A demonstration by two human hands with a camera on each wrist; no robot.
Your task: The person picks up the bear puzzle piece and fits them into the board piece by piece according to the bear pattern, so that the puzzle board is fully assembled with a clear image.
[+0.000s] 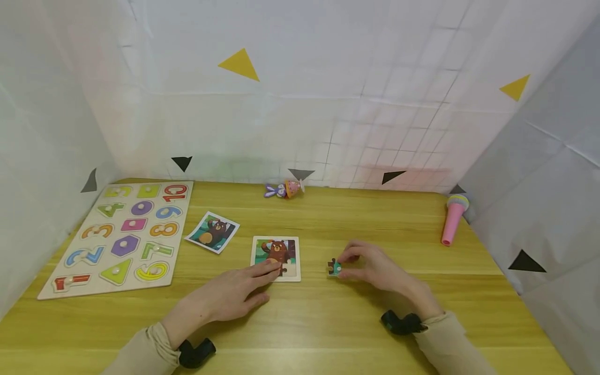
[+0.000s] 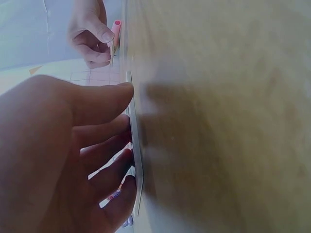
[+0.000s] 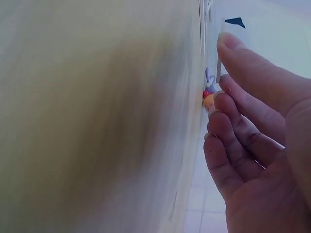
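Note:
A small jigsaw puzzle with a brown bear lies in a pale frame on the table, its lower right corner bare. My left hand rests with extended fingers on the puzzle's lower left part, partly covering it. To the right, my right hand pinches a puzzle piece between thumb and fingers. That piece is brown and teal. In the right wrist view the piece appears edge-on, held off the tabletop. Left of the puzzle lies a picture card of the same bear.
On the left lies a wooden number and shape board with knobbed pieces. A small purple rabbit figure lies near the back edge. At the far right is a pink toy microphone. White sheets hang around the table.

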